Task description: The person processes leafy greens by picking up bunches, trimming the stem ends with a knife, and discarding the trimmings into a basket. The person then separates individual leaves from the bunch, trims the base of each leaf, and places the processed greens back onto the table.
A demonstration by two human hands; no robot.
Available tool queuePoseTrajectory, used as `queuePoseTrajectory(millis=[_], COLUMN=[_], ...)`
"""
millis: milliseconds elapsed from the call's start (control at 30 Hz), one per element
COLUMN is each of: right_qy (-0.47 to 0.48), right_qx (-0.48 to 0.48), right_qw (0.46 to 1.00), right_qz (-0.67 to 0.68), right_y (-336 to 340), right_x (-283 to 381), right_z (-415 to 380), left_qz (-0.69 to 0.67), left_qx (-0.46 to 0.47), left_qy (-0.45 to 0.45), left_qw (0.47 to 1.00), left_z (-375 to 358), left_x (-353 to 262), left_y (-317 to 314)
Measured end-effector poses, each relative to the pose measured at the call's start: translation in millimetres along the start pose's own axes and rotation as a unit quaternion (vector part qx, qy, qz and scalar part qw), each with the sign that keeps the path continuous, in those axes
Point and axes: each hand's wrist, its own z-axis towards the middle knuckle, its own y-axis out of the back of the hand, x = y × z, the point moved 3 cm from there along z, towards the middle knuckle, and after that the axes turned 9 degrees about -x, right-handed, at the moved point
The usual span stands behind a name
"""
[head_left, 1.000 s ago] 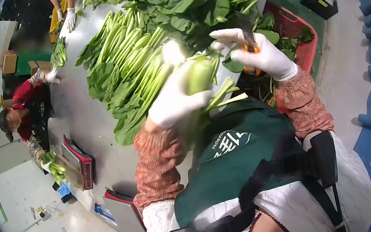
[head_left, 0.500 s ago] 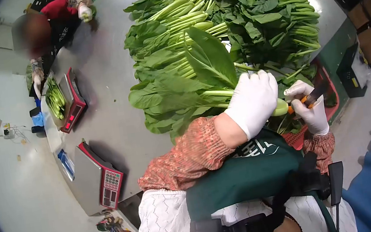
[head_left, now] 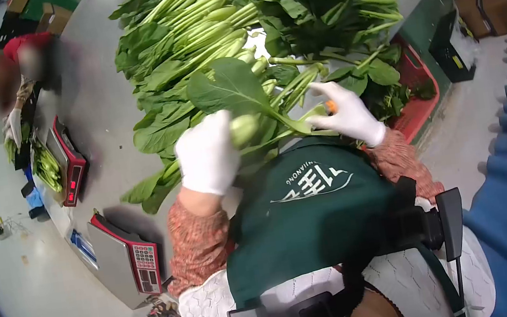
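Observation:
My left hand (head_left: pixel 206 155), in a white glove, is closed round a bunch of leafy greens (head_left: pixel 245 130); its pale stem end points right and leaves stick out at the lower left. My right hand (head_left: pixel 348 114), also gloved, is pinched on a loose leaf (head_left: pixel 234 90) at its stem, with the orange part of a tool (head_left: pixel 331 106) showing at the fingers. The tool's blade is not visible. Just beyond both hands, rows of leafy greens (head_left: pixel 187 57) lie on the metal table, with a darker pile (head_left: pixel 310 4) farther right.
Two red-edged scales (head_left: pixel 145 257) (head_left: pixel 76 177) stand on the left of the metal table (head_left: pixel 103 95); the farther one bears greens. A red basket (head_left: pixel 424 115) with leaves is at the right. A co-worker in red is at the upper left. Cardboard boxes (head_left: pixel 484 9) stand at the right.
My left hand has moved left with the greens, away from my right hand. My right hand has also shifted left and up, now at a loose leaf. The view has shifted.

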Motion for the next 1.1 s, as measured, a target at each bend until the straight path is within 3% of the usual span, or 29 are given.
queuePoseTrajectory(millis=[100,200,300,500,633,700,767,867,900,933,1000,1033,1100], right_qy=[-0.005,0.053,0.106,-0.039,-0.196,-0.332,-0.249,-0.165,-0.15,-0.166,-0.048,0.011,0.123], right_qx=[0.117,0.176,0.123,-0.015,0.002,0.054,-0.011,-0.121,-0.159,-0.163,-0.161,-0.112,-0.123], right_qw=[0.979,0.951,0.946,0.926,0.876,0.832,0.838,0.899,0.93,0.958,0.985,0.993,0.984], right_qz=[-0.164,-0.247,-0.28,-0.374,-0.44,-0.441,-0.486,-0.387,-0.295,-0.167,-0.028,-0.028,-0.048], right_y=[-51,-82,-67,65,139,161,167,142,124,103,45,23,-20], right_x=[4,-25,-50,-119,-199,-216,-206,-123,-112,-74,-53,-21,14], right_z=[-4,-6,-13,-55,-98,-111,-113,-65,-48,-24,21,42,79], left_qz=[0.005,-0.007,-0.009,-0.004,-0.021,-0.032,-0.039,-0.031,-0.029,-0.024,-0.028,-0.038,-0.042], left_qx=[0.007,-0.018,-0.03,-0.035,-0.021,-0.027,-0.027,-0.032,-0.031,-0.024,-0.045,-0.054,-0.058], left_qy=[0.108,0.182,0.219,0.273,0.272,0.263,0.261,0.257,0.253,0.25,0.217,0.202,0.177], left_qw=[0.994,0.983,0.975,0.961,0.962,0.964,0.964,0.965,0.967,0.968,0.975,0.977,0.982], left_z=[-18,-31,-42,-64,-66,-61,-56,-54,-53,-50,-44,-39,-27], left_x=[27,44,57,80,81,74,68,65,65,62,56,52,39], left_y=[9,12,16,21,8,7,7,9,8,8,4,4,12])
